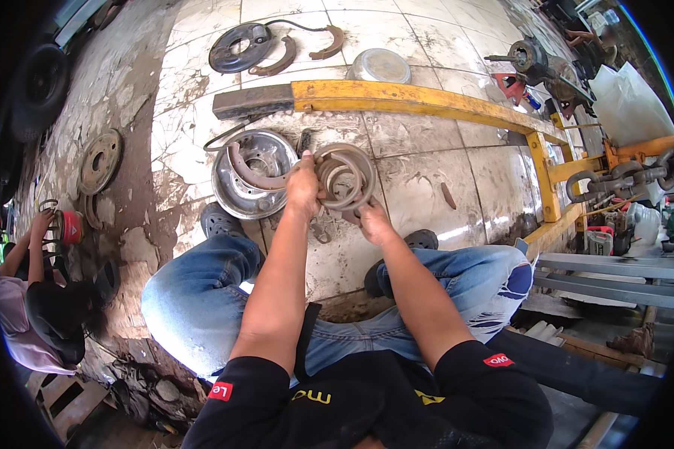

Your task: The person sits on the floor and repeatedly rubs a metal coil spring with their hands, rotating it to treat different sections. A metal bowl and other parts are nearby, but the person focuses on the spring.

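Observation:
Both hands are at a round, brown, rusty metal part that looks like a brake drum [363,165], with curved rings showing inside it. My left hand [303,185] is closed around its left edge. At its lower right rim, my right hand [376,223] grips with bent fingers. A shiny round metal plate [225,193] lies on the tiles just left of my left hand. Across that plate rests a curved brake shoe [243,170], its right end reaching my left hand. What my palms cover is hidden.
A yellow steel frame [427,101] crosses beyond my hands. Past it lie a black backing plate [236,46], two brake shoes [281,61] and a round metal cover [382,66]. Heavy chain [629,178] hangs at right. Another person's hand [43,221] is at a red can [71,227].

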Action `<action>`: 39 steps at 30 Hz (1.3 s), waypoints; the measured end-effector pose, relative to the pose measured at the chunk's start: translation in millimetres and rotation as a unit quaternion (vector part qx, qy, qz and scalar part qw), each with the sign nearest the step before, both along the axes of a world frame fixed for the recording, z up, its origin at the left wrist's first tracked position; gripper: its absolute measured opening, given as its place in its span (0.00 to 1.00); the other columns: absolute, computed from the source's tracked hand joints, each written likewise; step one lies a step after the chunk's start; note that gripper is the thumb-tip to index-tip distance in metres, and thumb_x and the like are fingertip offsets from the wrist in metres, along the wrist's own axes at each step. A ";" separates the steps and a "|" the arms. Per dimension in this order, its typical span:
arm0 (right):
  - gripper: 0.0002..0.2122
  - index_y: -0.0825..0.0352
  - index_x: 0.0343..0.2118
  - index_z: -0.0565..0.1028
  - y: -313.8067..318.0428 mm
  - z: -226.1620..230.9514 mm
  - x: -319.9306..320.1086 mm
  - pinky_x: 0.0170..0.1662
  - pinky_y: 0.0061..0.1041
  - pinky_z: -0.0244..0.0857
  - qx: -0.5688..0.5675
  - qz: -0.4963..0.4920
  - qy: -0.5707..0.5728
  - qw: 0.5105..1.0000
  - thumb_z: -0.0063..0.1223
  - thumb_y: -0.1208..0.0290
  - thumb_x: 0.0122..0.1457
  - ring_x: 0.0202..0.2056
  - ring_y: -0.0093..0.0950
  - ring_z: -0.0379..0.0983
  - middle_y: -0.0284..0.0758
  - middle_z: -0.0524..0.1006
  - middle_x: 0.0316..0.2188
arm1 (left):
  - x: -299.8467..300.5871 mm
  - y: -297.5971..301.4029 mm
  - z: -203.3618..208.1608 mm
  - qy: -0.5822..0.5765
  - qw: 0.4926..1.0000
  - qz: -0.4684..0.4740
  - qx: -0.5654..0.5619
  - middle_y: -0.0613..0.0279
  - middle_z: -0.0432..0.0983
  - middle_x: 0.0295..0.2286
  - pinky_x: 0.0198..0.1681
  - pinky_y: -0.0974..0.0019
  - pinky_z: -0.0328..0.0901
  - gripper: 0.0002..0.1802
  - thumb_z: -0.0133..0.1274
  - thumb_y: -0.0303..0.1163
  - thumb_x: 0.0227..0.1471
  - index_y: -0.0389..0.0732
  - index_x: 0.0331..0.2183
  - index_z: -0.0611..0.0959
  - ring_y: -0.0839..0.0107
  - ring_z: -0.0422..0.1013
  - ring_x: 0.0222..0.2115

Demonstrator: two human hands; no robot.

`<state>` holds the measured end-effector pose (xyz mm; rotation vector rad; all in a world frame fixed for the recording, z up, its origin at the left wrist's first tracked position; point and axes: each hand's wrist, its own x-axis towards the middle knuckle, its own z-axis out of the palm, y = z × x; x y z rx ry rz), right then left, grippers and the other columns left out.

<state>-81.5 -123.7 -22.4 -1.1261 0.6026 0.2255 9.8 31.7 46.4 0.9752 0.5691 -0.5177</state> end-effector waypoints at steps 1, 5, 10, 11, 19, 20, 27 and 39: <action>0.29 0.70 0.56 0.64 5.9 -3.3 -0.7 0.53 0.33 0.67 0.012 -0.026 -0.009 1.000 0.52 0.51 0.62 0.50 0.30 0.70 0.40 0.75 0.46 | -3.3 -10.0 1.9 0.007 0.999 0.039 -0.014 0.72 0.60 0.16 0.13 0.72 0.48 0.21 0.41 0.49 0.64 0.41 0.33 0.76 0.80 0.51 0.12; 0.23 0.66 0.53 0.67 -1.6 4.3 14.2 0.49 0.30 0.69 0.042 -0.057 -0.026 0.997 0.52 0.54 0.63 0.45 0.27 0.73 0.35 0.76 0.42 | -5.6 -2.9 5.4 0.010 1.000 -0.010 0.002 0.75 0.57 0.16 0.12 0.73 0.43 0.21 0.38 0.51 0.65 0.44 0.35 0.76 0.81 0.47 0.11; 0.22 0.67 0.50 0.70 -24.2 28.0 26.8 0.44 0.26 0.71 -0.005 0.027 -0.006 1.000 0.52 0.54 0.62 0.39 0.24 0.74 0.34 0.76 0.39 | -7.7 9.1 15.8 -0.128 0.946 -0.222 0.199 0.72 0.64 0.15 0.12 0.74 0.48 0.21 0.46 0.48 0.62 0.41 0.28 0.78 0.81 0.57 0.11; 0.24 0.69 0.51 0.69 -18.0 31.9 23.6 0.44 0.25 0.71 -0.014 0.021 0.010 1.000 0.53 0.53 0.62 0.40 0.24 0.75 0.36 0.76 0.41 | -8.0 8.9 14.7 -0.113 0.954 -0.201 0.190 0.69 0.67 0.16 0.15 0.72 0.53 0.21 0.47 0.48 0.61 0.39 0.29 0.79 0.79 0.60 0.14; 0.26 0.68 0.56 0.64 2.5 -1.0 -0.2 0.46 0.31 0.72 0.029 -0.047 0.001 0.998 0.50 0.52 0.63 0.47 0.30 0.73 0.38 0.73 0.47 | -7.4 -21.0 4.2 -0.007 0.998 0.036 0.044 0.72 0.59 0.16 0.11 0.73 0.47 0.20 0.42 0.47 0.64 0.42 0.30 0.76 0.80 0.52 0.11; 0.26 0.67 0.57 0.64 5.6 -1.3 -0.1 0.46 0.31 0.72 0.036 -0.064 -0.003 0.997 0.49 0.52 0.63 0.47 0.30 0.73 0.39 0.73 0.48 | -8.8 -25.5 1.6 -0.002 0.998 0.061 0.025 0.72 0.59 0.16 0.11 0.73 0.47 0.20 0.41 0.47 0.64 0.42 0.31 0.75 0.81 0.51 0.11; 0.22 0.69 0.53 0.68 -25.6 16.9 19.9 0.45 0.29 0.72 0.010 0.036 -0.015 0.999 0.53 0.58 0.63 0.43 0.27 0.75 0.37 0.75 0.44 | -2.3 9.8 13.9 -0.091 0.964 -0.192 0.160 0.62 0.72 0.19 0.20 0.67 0.64 0.24 0.46 0.47 0.62 0.35 0.31 0.82 0.73 0.67 0.17; 0.31 0.69 0.58 0.62 16.6 11.4 8.8 0.53 0.36 0.68 0.018 -0.063 -0.008 0.998 0.52 0.50 0.61 0.51 0.33 0.69 0.42 0.70 0.51 | -2.5 -3.3 3.9 0.035 0.996 0.060 -0.058 0.76 0.52 0.14 0.12 0.73 0.43 0.20 0.38 0.49 0.66 0.44 0.32 0.74 0.82 0.45 0.11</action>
